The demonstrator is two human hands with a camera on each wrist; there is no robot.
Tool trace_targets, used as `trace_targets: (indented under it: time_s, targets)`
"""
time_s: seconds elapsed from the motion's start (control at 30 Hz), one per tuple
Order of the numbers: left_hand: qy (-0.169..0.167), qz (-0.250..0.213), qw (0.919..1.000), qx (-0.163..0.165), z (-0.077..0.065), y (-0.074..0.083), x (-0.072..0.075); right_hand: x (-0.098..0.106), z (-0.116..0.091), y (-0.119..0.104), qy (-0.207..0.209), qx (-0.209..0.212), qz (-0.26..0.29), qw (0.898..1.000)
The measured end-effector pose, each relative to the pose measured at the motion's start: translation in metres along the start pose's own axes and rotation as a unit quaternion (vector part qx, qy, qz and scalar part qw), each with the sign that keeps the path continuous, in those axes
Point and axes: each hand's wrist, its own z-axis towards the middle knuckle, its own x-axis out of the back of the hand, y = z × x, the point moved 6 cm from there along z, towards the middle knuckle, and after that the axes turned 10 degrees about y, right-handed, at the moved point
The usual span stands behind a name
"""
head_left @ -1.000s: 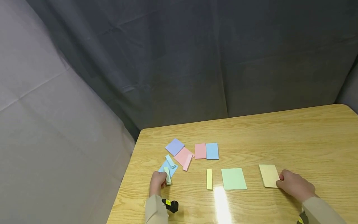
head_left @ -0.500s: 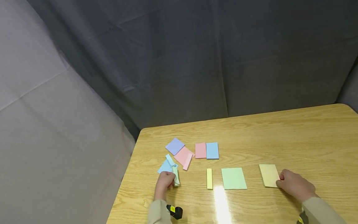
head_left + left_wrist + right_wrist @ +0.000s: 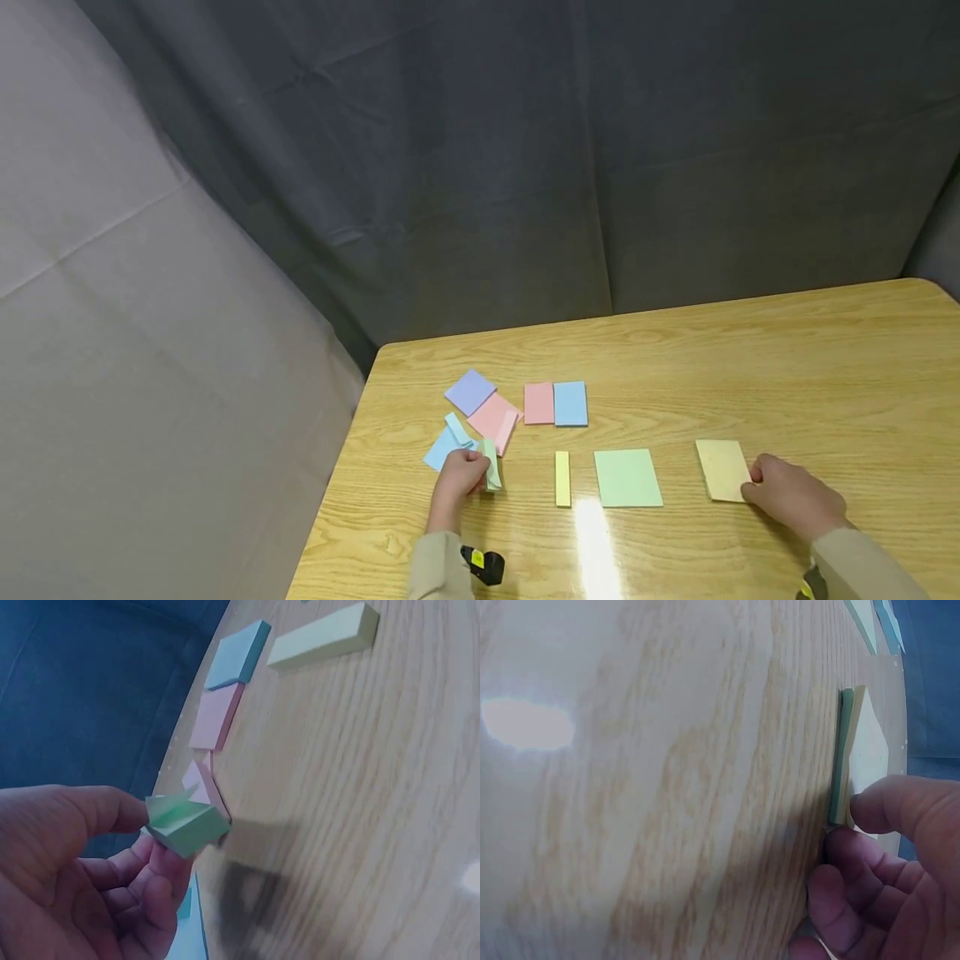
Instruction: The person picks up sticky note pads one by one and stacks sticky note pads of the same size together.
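My left hand (image 3: 459, 475) pinches a narrow green sticky-note pad (image 3: 492, 465) between thumb and fingers. In the left wrist view the green pad's upper sheets (image 3: 176, 806) are splayed, and a shadow falls on the table away from it. Below lie a light-blue strip pad (image 3: 457, 429) on a blue square pad (image 3: 442, 451) and a pink strip pad (image 3: 506, 432) on a pink square pad (image 3: 489, 414). My right hand (image 3: 797, 493) pinches the near right corner of a pale yellow pad (image 3: 722, 468). In the right wrist view a green layer (image 3: 841, 757) shows under the yellow one.
A yellow strip pad (image 3: 562, 479) and a large green square pad (image 3: 628, 478) lie between the hands. Farther back are a purple pad (image 3: 470, 392), a small pink pad (image 3: 538, 403) and a blue pad (image 3: 571, 404). A dark curtain (image 3: 487, 167) hangs behind the wooden table (image 3: 825, 375).
My left hand has moved right and slightly away from me with the green strip pad, off the blue square pad towards the pink strip. The right hand holds its place.
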Motion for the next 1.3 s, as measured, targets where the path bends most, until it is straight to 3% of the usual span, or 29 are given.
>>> trace_targets:
  time_s: [0.4, 1.3]
  targets:
    - [-0.025, 0.009, 0.9991, -0.032, 0.000, 0.022, -0.023, -0.001, -0.001, -0.002, 0.003, 0.009, 0.003, 1.000]
    - [-0.071, 0.027, 0.9964, -0.038, -0.011, 0.047, -0.073, 0.000, -0.001, -0.001, 0.000, 0.003, 0.004, 1.000]
